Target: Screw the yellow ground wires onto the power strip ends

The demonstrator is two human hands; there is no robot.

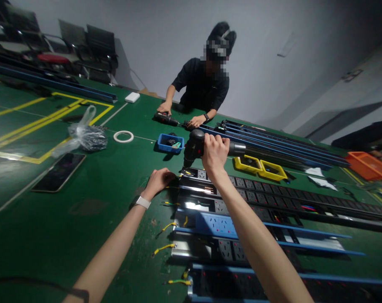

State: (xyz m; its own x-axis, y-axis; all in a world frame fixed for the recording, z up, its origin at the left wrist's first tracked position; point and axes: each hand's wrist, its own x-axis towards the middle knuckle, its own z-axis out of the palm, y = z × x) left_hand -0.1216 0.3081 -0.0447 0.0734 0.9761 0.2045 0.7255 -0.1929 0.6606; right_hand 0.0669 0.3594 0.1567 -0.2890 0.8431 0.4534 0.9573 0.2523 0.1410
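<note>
My right hand (214,153) is wrapped round the grip of a black electric screwdriver (193,148), its tip pointing down at the end of a long black power strip (257,187). My left hand (159,180), with a white wristband, rests curled on the green table (83,219) against that strip's left end; what its fingers pinch is hidden. Several more power strips, black and blue, lie in rows below, with yellow-green wires (164,248) sticking out of their left ends.
Across the table a person in black (200,86) works with a tool on long blue rails (282,147). A blue bin (170,143), yellow bins (262,167), an orange tray (369,165), a tape ring (123,136), a plastic bag (87,134) and a phone (60,171) lie around.
</note>
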